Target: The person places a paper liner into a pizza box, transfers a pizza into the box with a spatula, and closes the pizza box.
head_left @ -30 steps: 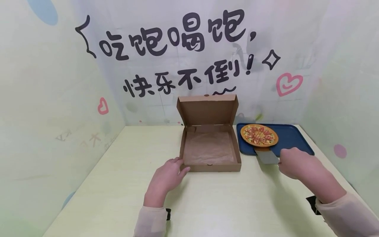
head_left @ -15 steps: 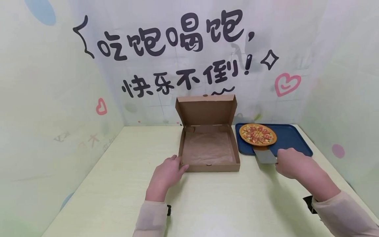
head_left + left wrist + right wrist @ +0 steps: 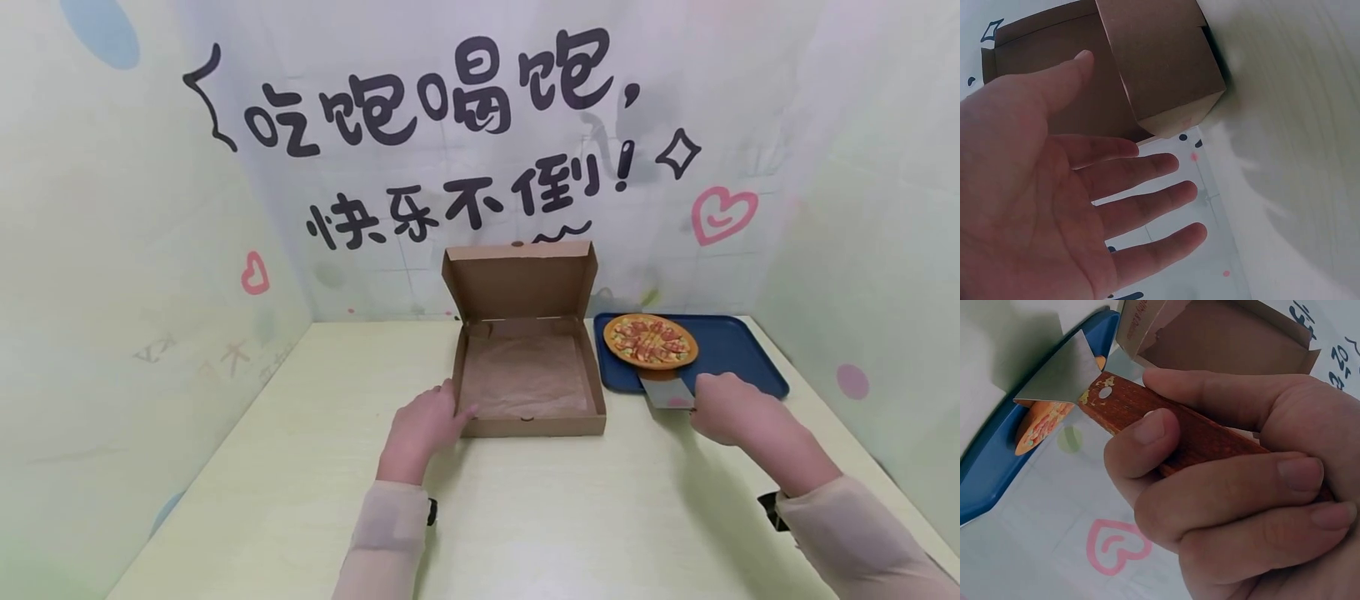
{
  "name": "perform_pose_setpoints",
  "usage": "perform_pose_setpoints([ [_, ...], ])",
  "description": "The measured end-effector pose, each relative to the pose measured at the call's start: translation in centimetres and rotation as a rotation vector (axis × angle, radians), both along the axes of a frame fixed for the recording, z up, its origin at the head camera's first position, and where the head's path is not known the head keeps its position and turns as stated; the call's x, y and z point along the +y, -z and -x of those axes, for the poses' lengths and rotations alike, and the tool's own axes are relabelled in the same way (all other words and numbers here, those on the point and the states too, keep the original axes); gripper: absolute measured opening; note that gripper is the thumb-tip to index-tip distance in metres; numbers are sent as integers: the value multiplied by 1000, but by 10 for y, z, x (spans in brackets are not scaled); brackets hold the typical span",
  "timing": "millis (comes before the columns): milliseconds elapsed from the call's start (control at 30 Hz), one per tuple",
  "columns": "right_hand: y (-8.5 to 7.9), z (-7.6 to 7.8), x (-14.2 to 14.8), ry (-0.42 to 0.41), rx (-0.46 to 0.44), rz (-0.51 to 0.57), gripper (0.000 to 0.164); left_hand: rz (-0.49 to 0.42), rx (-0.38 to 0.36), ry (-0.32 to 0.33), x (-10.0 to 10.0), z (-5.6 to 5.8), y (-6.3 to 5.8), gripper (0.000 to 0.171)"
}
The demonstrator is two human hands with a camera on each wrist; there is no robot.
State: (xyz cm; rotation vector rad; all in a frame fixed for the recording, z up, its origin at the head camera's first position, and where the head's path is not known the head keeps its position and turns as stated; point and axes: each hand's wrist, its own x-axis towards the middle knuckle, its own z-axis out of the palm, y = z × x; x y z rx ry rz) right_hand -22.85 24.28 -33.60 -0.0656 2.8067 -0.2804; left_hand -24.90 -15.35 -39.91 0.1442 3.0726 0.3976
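My right hand (image 3: 723, 408) grips the reddish wooden handle (image 3: 1200, 434) of a spatula, fingers wrapped round it. The broad metal blade (image 3: 667, 389) reaches to the front edge of a round pizza (image 3: 650, 342), its far end hidden beneath. Slices of topping cover the pizza, which lies over the left part of a blue tray (image 3: 738, 354). At the front left corner of an open cardboard pizza box (image 3: 536, 427) is my left hand (image 3: 425, 423). Its fingers are spread and nearly straight in the left wrist view, the thumb overlapping the box.
The box lid stands up at the back, and brown paper (image 3: 525, 375) lines the base. Tray and box stand side by side on a pale wooden table (image 3: 300, 467). A printed cloth wall (image 3: 375, 275) rises behind, with more walls at both sides.
The view has shifted slightly. My left hand has slid a little forward along the box corner. The right hand keeps its grip on the spatula, with the blade still at the pizza's front edge.
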Motion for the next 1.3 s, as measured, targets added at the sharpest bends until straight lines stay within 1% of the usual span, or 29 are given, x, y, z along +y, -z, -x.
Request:
perform_pose_setpoints([
  [167,1,6,-2,6,-6,11,15,-3,-30,-25,3,6,2,85],
  [400,2,18,-3,-16,1,0,8,-19,-62,-59,3,12,5,100],
  [500,4,23,-3,-27,3,-4,10,-36,-84,-66,3,14,5,107],
  [600,5,28,-4,-43,12,-13,13,-33,-104,-71,4,16,5,112],
  [700,8,34,-4,-52,13,-20,16,-33,-123,-79,5,17,5,113],
  [800,10,40,-5,-45,2,-24,19,-63,-135,-94,7,17,6,112],
  [867,12,43,-5,-36,-6,-28,19,-82,-139,-98,9,16,6,110],
  [933,13,47,-4,-23,-13,-29,13,-92,-139,-102,10,17,6,108],
  [1033,15,51,-3,-6,-22,-28,15,-86,-131,-103,12,18,6,107],
  [1100,17,54,-2,0,-28,-19,14,-79,-129,-108,14,19,7,106],
  [1133,18,55,-1,0,-33,-9,12,-75,-127,-111,15,19,6,106],
  [1300,24,60,5,-4,-57,55,7,-76,-152,-129,18,21,6,107],
])
